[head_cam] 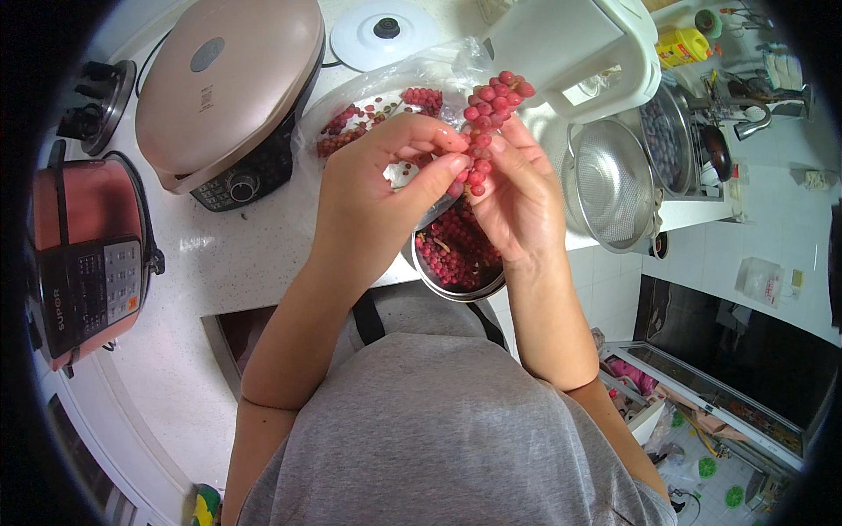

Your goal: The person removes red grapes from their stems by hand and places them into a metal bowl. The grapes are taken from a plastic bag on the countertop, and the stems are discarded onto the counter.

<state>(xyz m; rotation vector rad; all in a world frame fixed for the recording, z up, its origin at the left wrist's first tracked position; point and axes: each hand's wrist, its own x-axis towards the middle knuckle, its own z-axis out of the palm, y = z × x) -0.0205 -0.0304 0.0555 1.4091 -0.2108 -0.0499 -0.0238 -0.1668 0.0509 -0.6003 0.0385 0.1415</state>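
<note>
A bunch of small red grapes (495,100) is held up by my right hand (526,191), the thumb lying against the stem side. My left hand (375,191) has its thumb and forefinger together at the left edge of the same bunch; whether a grape is pinched between them cannot be told. Beneath the hands, at the counter's edge, a round metal pot (454,289) holds many red grapes (447,256). Behind my left hand a clear plastic bag (316,108) lies spread, with small bunches (422,100) and loose grapes on it.
A pink electric griddle (230,79) and a red cooker (92,197) stand at left. A white lid (368,39) lies at the back. At right are a white plastic container (552,39), a metal strainer (612,191) and a metal basin (691,131) with dark fruit.
</note>
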